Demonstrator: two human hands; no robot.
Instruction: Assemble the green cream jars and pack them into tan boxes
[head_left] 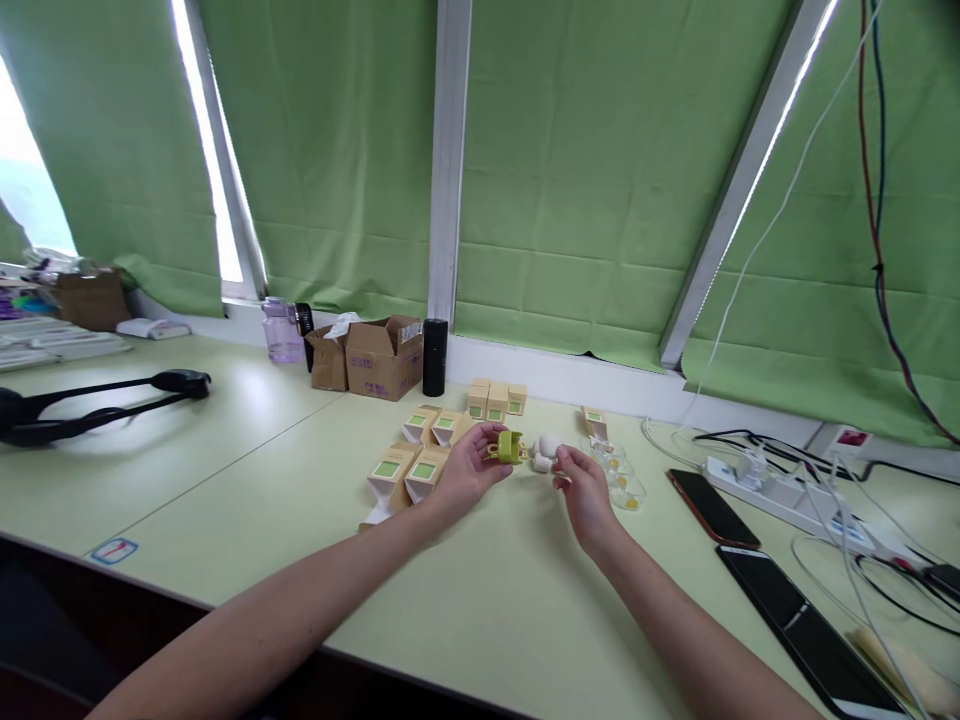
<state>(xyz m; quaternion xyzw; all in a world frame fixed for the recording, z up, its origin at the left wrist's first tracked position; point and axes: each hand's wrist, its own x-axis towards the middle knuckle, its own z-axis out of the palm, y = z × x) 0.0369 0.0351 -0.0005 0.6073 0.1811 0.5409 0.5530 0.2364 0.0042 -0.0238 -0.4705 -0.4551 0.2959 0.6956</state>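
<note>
My left hand (pixel 474 462) is closed on a small yellow-green plastic piece (pixel 509 447), held above the table. Facing it, my right hand (pixel 583 492) pinches a small white rounded piece (pixel 548 446) between thumb and fingers. Just below that lies or hangs another small white piece (pixel 541 463); I cannot tell whether it is touching. Left of my left hand stand several small opened tan boxes (pixel 391 477) with green squares on them. Beyond my right hand are clear plastic shells (pixel 628 490) with yellow bits inside.
Small tan boxes (pixel 496 399) stand at the back, with a black cylinder (pixel 434 357) and cardboard cartons (pixel 382 358) to their left. On the right lie a phone (pixel 713 507), a larger dark device (pixel 802 620) and a power strip (pixel 795 505) with tangled cables.
</note>
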